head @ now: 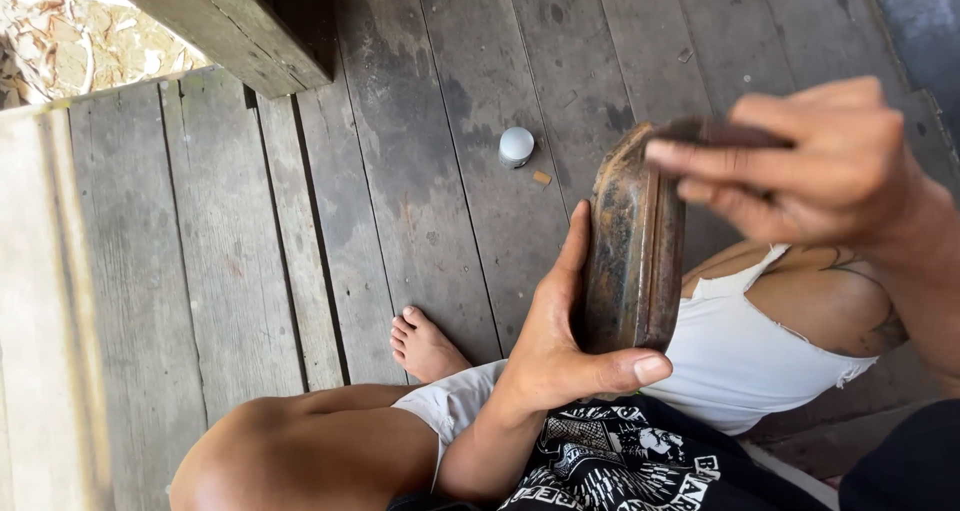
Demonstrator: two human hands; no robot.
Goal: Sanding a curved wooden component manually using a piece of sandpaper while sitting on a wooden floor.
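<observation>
While the white jar [516, 146] sits on the floorboards [300, 221] well left of the metal tin [632, 256], left hand [560, 346] cups the tin's lower rim, fingers wrapped. Right hand [820, 161], right of it, pinches a dark piece against the top edge. Looks rigid, rusty, light; grip by rim.

Metal tin [632, 261] on edge, held above lap, between both hands. Left hand [560, 336] under and left of tin, thumb across its lower rim. Right hand [810, 161] right of tin, fingers over top edge. Small jar [516, 146] on plank floor [420, 171], beyond tin, up-left. Bare foot [425, 343] on floor, left of left hand. Wooden beam [240, 21] at top left.
</observation>
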